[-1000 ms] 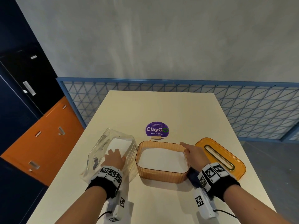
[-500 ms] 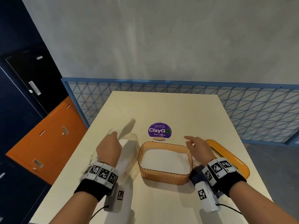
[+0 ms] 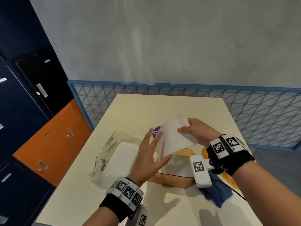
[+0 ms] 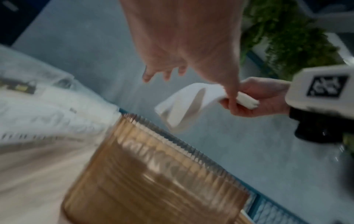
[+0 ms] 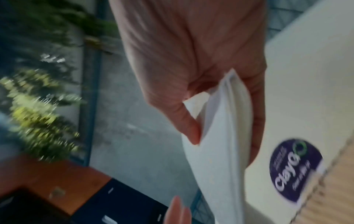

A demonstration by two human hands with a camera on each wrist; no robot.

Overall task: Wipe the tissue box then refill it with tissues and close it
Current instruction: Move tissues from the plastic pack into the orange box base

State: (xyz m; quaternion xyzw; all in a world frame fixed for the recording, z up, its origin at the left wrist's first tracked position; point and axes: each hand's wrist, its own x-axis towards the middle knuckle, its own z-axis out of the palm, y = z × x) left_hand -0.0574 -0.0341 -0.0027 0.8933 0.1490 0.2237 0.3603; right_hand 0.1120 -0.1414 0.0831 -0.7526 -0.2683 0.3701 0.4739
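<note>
My right hand [image 3: 184, 130] pinches a stack of white tissues [image 3: 175, 139] and holds it tilted in the air above the ribbed orange tissue box [image 3: 171, 181], which stands open on the table. In the right wrist view the thumb and fingers of this right hand [image 5: 224, 133] clamp the tissue stack [image 5: 216, 159] near one end. My left hand [image 3: 154, 145] is open with fingers spread, right beside the stack's left edge; whether it touches is unclear. The left wrist view shows the left hand [image 4: 164, 72], the tissues [image 4: 184, 106] and the box [image 4: 153, 174].
A clear plastic tissue pack [image 3: 112, 150] with white tissues inside lies left of the box. The orange slotted lid [image 3: 228, 179] and a blue cloth [image 3: 217, 192] lie to the right, partly behind my right wrist. A purple sticker [image 3: 156, 131] is on the cream table [image 3: 146, 108].
My right hand, empty before, now holds a tissue stack raised over the box. My left hand has left the plastic pack and moved right, up to the stack.
</note>
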